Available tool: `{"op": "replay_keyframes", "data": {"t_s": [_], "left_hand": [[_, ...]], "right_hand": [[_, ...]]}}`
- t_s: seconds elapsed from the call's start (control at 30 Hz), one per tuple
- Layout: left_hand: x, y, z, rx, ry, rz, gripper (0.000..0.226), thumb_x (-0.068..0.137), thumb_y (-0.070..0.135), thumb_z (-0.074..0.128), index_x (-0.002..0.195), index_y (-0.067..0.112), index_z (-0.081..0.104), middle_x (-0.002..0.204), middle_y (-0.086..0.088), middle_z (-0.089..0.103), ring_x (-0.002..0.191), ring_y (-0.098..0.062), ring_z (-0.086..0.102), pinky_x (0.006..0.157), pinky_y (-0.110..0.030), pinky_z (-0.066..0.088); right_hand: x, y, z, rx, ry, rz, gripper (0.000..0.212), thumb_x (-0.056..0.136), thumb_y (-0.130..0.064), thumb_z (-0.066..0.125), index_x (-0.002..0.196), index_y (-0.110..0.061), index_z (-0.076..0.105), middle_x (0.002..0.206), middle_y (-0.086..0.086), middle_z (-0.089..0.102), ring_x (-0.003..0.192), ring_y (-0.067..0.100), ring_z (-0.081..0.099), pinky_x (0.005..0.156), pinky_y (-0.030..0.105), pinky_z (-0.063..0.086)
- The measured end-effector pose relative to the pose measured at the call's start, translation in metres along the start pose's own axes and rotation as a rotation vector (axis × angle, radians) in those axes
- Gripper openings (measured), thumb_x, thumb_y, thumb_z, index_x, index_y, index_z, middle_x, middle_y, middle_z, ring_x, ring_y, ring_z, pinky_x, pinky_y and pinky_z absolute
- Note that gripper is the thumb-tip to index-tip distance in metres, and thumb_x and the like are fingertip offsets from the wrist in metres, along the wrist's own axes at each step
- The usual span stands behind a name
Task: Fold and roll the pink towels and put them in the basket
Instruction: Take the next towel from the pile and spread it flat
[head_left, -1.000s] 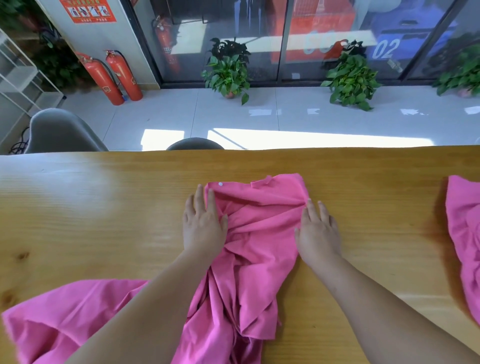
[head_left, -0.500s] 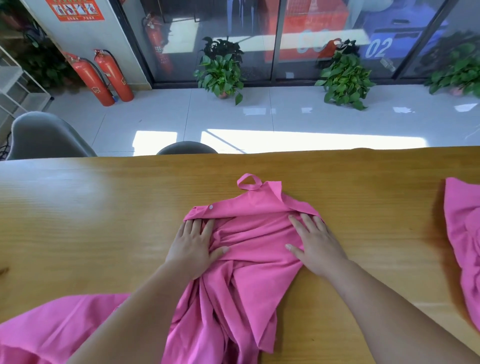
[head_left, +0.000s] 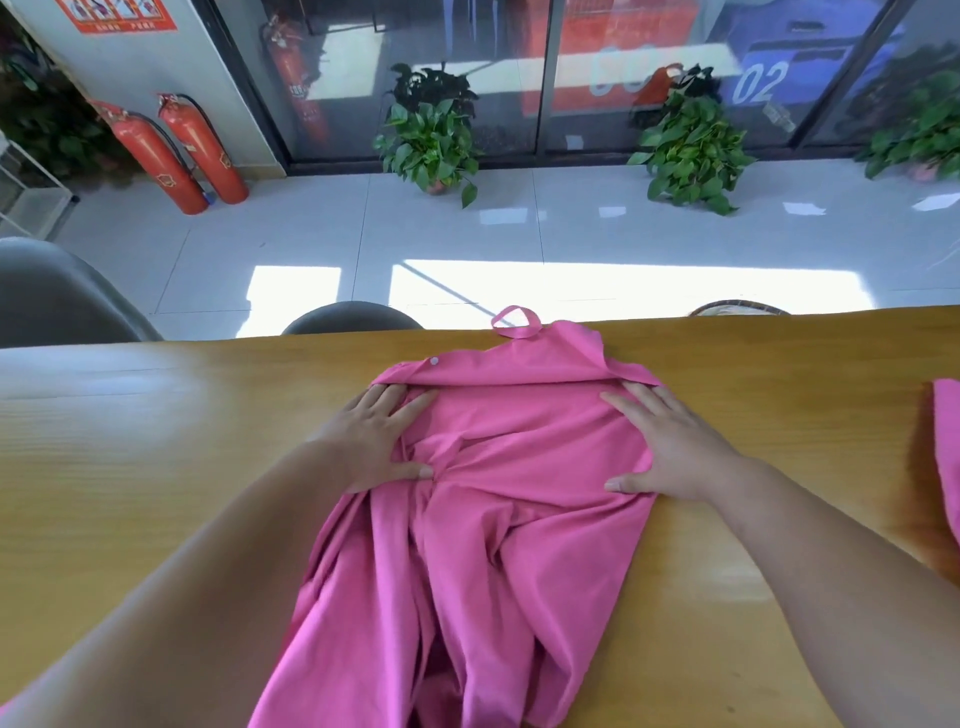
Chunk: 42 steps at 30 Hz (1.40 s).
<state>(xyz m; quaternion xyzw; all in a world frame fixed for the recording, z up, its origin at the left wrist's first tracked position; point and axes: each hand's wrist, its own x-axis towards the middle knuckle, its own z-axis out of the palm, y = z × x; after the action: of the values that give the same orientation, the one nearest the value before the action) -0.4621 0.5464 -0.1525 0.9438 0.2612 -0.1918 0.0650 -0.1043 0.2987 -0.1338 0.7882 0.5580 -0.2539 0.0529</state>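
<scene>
A pink towel (head_left: 498, 519) with a hanging loop and a white snap lies lengthwise on the wooden table (head_left: 156, 467), its far end near the table's far edge. My left hand (head_left: 379, 441) lies flat on the towel's left side, fingers spread. My right hand (head_left: 670, 447) lies flat on its right side, thumb stretched inward. Both press the cloth down. A second pink towel (head_left: 948, 457) shows at the right edge of the table. A woven basket rim (head_left: 737, 309) peeks up behind the table's far edge.
Two dark chair backs (head_left: 353, 317) stand beyond the far edge of the table, one at far left. Behind them is a white tiled floor with potted plants (head_left: 431, 135) and two red fire extinguishers (head_left: 176, 150) against glass doors.
The towel has been pushed farther across the table, its loop now reaching the far edge. Both hands have slid apart and spread the cloth wider and flatter.
</scene>
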Motion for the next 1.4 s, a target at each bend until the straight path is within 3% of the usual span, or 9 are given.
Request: {"op": "replay_keyframes", "data": {"t_s": [0.17, 0.33, 0.47, 0.8, 0.93, 1.1, 1.2, 1.3, 1.4], "left_hand": [[0.031, -0.006, -0.025, 0.065, 0.021, -0.063, 0.090, 0.094, 0.081, 0.038, 0.168, 0.038, 0.010, 0.172, -0.001, 0.022, 0.161, -0.026, 0.016, 0.132, -0.049, 0.007], [0.027, 0.044, -0.016, -0.011, 0.388, -0.169, 0.047, 0.105, 0.032, 0.037, 0.147, 0.024, 0.057, 0.153, -0.010, 0.051, 0.148, -0.038, 0.038, 0.127, -0.059, 0.021], [-0.002, 0.093, 0.004, -0.126, 0.555, -0.175, 0.044, 0.102, 0.017, 0.048, 0.144, 0.018, 0.059, 0.146, -0.008, 0.056, 0.136, -0.035, 0.048, 0.122, -0.051, 0.030], [-0.149, 0.170, 0.072, -0.285, 0.377, -0.185, 0.066, 0.107, 0.056, 0.039, 0.164, 0.022, 0.035, 0.169, -0.005, 0.033, 0.161, -0.028, 0.022, 0.130, -0.053, 0.019], [-0.198, 0.190, 0.092, -0.273, 0.341, -0.146, 0.068, 0.103, 0.063, 0.047, 0.156, 0.021, 0.051, 0.168, -0.008, 0.038, 0.161, -0.032, 0.022, 0.128, -0.056, 0.024], [-0.235, 0.201, 0.104, -0.219, 0.317, -0.027, 0.063, 0.083, 0.076, 0.063, 0.124, 0.028, 0.070, 0.151, 0.000, 0.054, 0.156, -0.031, 0.033, 0.125, -0.051, 0.022], [-0.248, 0.193, 0.106, -0.180, 0.282, -0.019, 0.055, 0.078, 0.076, 0.062, 0.112, 0.034, 0.072, 0.139, 0.008, 0.060, 0.151, -0.029, 0.041, 0.127, -0.048, 0.023], [-0.255, 0.183, 0.106, -0.170, 0.319, -0.011, 0.028, 0.089, 0.055, 0.060, 0.100, 0.035, 0.076, 0.121, 0.014, 0.069, 0.139, -0.026, 0.055, 0.126, -0.042, 0.023], [-0.260, 0.175, 0.092, -0.323, 0.582, -0.104, 0.020, 0.095, 0.043, 0.060, 0.093, 0.030, 0.075, 0.103, 0.014, 0.072, 0.119, -0.021, 0.062, 0.111, -0.038, 0.036]], "right_hand": [[0.020, 0.001, -0.016, -0.017, 0.013, 0.054, 0.124, 0.075, -0.080, 0.075, 0.166, -0.048, -0.004, 0.175, -0.014, -0.015, 0.163, 0.021, -0.013, 0.131, 0.053, 0.015], [0.011, -0.032, 0.000, -0.111, 0.276, 0.218, 0.091, 0.099, -0.057, 0.061, 0.169, -0.037, 0.006, 0.177, 0.000, -0.009, 0.163, 0.031, -0.008, 0.131, 0.055, 0.017], [-0.017, -0.069, 0.033, -0.091, 0.394, 0.212, 0.071, 0.107, -0.049, 0.048, 0.168, -0.030, 0.016, 0.177, 0.010, 0.001, 0.162, 0.038, 0.003, 0.129, 0.058, 0.023], [-0.142, -0.142, 0.125, 0.260, 0.476, 0.386, 0.074, 0.101, -0.069, 0.041, 0.161, -0.027, 0.035, 0.163, 0.017, 0.032, 0.148, 0.038, 0.033, 0.119, 0.054, 0.039], [-0.184, -0.167, 0.140, 0.415, 0.429, 0.381, 0.069, 0.103, -0.068, 0.043, 0.162, -0.036, 0.033, 0.138, -0.001, 0.053, 0.130, 0.025, 0.047, 0.110, 0.044, 0.044], [-0.200, -0.169, 0.141, 0.645, 0.311, 0.241, 0.048, 0.099, -0.032, 0.072, 0.146, -0.033, 0.062, 0.107, -0.018, 0.069, 0.093, -0.001, 0.064, 0.091, 0.024, 0.053], [-0.205, -0.154, 0.133, 0.633, 0.376, 0.318, 0.035, 0.095, -0.034, 0.077, 0.129, -0.031, 0.074, 0.097, -0.014, 0.074, 0.088, 0.004, 0.068, 0.087, 0.030, 0.056], [-0.215, -0.136, 0.115, 0.570, 0.455, 0.367, 0.028, 0.096, -0.035, 0.075, 0.123, -0.032, 0.077, 0.094, -0.011, 0.075, 0.088, 0.012, 0.069, 0.084, 0.033, 0.056], [-0.219, -0.109, 0.097, 0.554, 0.597, 0.500, 0.027, 0.094, -0.032, 0.072, 0.120, -0.032, 0.079, 0.098, -0.003, 0.080, 0.094, 0.025, 0.073, 0.084, 0.035, 0.056]]}}
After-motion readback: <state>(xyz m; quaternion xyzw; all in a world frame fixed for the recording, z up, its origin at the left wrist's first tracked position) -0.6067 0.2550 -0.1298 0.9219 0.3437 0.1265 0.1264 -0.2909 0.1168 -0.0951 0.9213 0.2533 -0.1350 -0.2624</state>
